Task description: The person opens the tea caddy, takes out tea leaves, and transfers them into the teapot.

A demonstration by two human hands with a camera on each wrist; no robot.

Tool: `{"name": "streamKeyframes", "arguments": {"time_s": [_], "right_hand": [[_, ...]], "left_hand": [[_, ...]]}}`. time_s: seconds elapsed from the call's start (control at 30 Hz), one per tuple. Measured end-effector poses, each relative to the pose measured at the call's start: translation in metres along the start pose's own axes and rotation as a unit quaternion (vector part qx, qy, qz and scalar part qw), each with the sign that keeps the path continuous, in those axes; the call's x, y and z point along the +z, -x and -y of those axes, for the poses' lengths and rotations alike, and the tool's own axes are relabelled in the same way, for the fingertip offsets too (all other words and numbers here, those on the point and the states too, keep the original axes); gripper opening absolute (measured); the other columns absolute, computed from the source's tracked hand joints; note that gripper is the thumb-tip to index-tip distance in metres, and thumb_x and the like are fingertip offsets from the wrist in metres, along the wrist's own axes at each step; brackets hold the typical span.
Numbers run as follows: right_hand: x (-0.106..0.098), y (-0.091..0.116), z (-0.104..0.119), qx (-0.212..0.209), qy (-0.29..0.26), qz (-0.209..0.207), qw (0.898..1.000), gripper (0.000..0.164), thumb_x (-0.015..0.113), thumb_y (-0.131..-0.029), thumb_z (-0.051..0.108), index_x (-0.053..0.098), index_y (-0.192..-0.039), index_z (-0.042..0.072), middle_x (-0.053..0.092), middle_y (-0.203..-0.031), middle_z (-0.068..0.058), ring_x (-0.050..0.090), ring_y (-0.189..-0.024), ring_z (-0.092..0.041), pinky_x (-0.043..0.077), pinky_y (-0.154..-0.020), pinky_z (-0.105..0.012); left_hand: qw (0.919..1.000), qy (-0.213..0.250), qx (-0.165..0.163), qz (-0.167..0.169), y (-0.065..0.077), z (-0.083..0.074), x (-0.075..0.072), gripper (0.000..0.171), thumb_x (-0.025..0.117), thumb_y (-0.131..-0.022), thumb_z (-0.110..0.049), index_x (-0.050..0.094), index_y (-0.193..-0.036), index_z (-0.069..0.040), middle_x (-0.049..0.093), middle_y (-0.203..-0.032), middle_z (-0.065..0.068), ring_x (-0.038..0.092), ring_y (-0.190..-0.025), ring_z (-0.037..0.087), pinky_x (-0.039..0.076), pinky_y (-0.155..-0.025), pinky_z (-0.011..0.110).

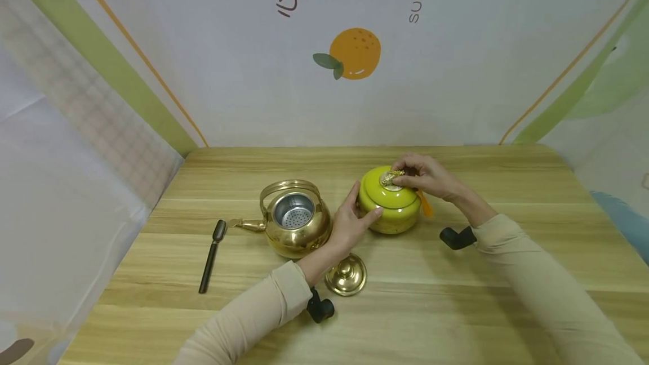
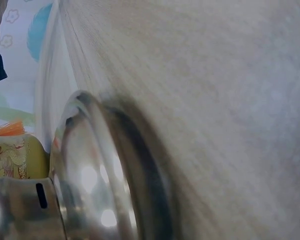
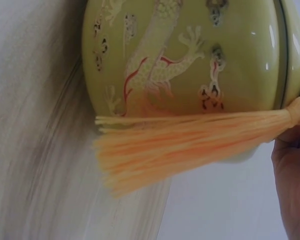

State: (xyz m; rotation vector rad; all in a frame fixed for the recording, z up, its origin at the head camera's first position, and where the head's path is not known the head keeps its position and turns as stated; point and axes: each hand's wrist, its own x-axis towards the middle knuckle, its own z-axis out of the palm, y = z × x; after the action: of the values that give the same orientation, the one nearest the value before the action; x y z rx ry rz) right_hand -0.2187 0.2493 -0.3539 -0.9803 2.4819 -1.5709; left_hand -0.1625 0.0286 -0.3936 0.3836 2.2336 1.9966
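A glossy yellow lidded jar [image 1: 392, 221] stands on the table right of centre in the head view. My left hand [image 1: 349, 224] holds its left side, thumb across the front and fingers behind. With thumb and fingers, my right hand [image 1: 425, 176] pinches the ornate gold knob [image 1: 391, 180] on the jar's lid [image 1: 374, 189], which sits on the jar. An orange tassel [image 3: 190, 142] hangs down the jar's side, over a dragon pattern. Just left of my left hand is a brass kettle [image 1: 299, 238], uncovered, showing a perforated metal strainer [image 1: 295, 217].
The brass kettle lid [image 1: 347, 276] lies knob up near my left wrist, large in the left wrist view. A dark tea scoop [image 1: 209, 263] lies at the left, by the kettle's spout [image 1: 248, 224]. Behind the wooden table [image 1: 405, 308] hangs a white fruit-print cloth [image 1: 431, 94].
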Motion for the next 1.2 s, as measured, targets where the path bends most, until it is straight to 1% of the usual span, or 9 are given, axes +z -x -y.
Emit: {"name": "streamKeyframes", "arguments": {"time_s": [0.33,0.5,0.73,1.07,1.17,1.2], "right_hand": [[-0.0017,0.0001,0.0027,0.016,-0.010,0.015,1.000,0.013,0.060,-0.090,0.003,0.060,-0.102,-0.001,0.053,-0.097,-0.009,0.045,-0.066,-0.011,0.043,-0.050,-0.023],[-0.0021,-0.0005,0.0025,0.015,-0.010,0.013,1.000,0.012,0.060,-0.090,0.001,0.061,-0.101,-0.001,0.053,-0.097,-0.009,0.045,-0.068,-0.011,0.043,-0.050,-0.023],[-0.0019,0.0001,0.0013,0.018,-0.014,0.010,1.000,0.011,0.060,-0.090,0.001,0.061,-0.101,-0.001,0.054,-0.098,-0.006,0.046,-0.070,-0.011,0.043,-0.052,-0.023],[-0.0012,-0.0008,0.0016,0.016,-0.019,0.013,1.000,0.012,0.061,-0.090,0.002,0.061,-0.102,-0.001,0.053,-0.098,-0.007,0.045,-0.069,-0.011,0.044,-0.052,-0.023],[-0.0013,-0.0007,-0.0001,0.011,-0.021,0.012,1.000,0.012,0.060,-0.090,0.001,0.061,-0.101,0.000,0.054,-0.097,-0.005,0.045,-0.068,-0.010,0.043,-0.052,-0.022],[-0.0018,-0.0005,-0.0007,0.010,-0.030,0.009,0.999,0.011,0.059,-0.090,0.000,0.061,-0.101,0.001,0.055,-0.095,-0.003,0.046,-0.067,-0.010,0.043,-0.052,-0.022]], "left_hand": [[1.0000,0.005,-0.003,0.004,0.0002,-0.0005,-0.0001,0.081,0.068,-0.087,-0.013,0.017,-0.148,0.003,0.023,-0.153,0.016,0.028,-0.139,0.024,0.025,-0.114,0.032],[0.9999,0.007,-0.006,0.004,-0.0001,-0.0005,0.0001,0.081,0.067,-0.087,-0.014,0.017,-0.148,0.001,0.022,-0.154,0.016,0.027,-0.140,0.024,0.025,-0.114,0.032],[0.9998,0.013,-0.016,0.001,0.0008,-0.0021,0.0011,0.080,0.068,-0.087,-0.012,0.018,-0.148,0.000,0.023,-0.153,0.014,0.029,-0.139,0.024,0.026,-0.113,0.032],[0.9996,0.021,-0.017,0.001,0.0017,-0.0032,0.0002,0.081,0.068,-0.087,-0.012,0.017,-0.148,0.000,0.022,-0.154,0.015,0.028,-0.139,0.024,0.025,-0.114,0.031],[0.9998,0.019,-0.012,0.000,0.0017,-0.0020,-0.0002,0.081,0.068,-0.087,-0.012,0.017,-0.148,0.001,0.022,-0.153,0.016,0.028,-0.139,0.025,0.025,-0.114,0.032],[0.9998,0.018,-0.009,0.000,0.0015,-0.0015,-0.0003,0.081,0.068,-0.087,-0.012,0.017,-0.148,0.002,0.022,-0.153,0.017,0.028,-0.139,0.025,0.025,-0.114,0.033]]}}
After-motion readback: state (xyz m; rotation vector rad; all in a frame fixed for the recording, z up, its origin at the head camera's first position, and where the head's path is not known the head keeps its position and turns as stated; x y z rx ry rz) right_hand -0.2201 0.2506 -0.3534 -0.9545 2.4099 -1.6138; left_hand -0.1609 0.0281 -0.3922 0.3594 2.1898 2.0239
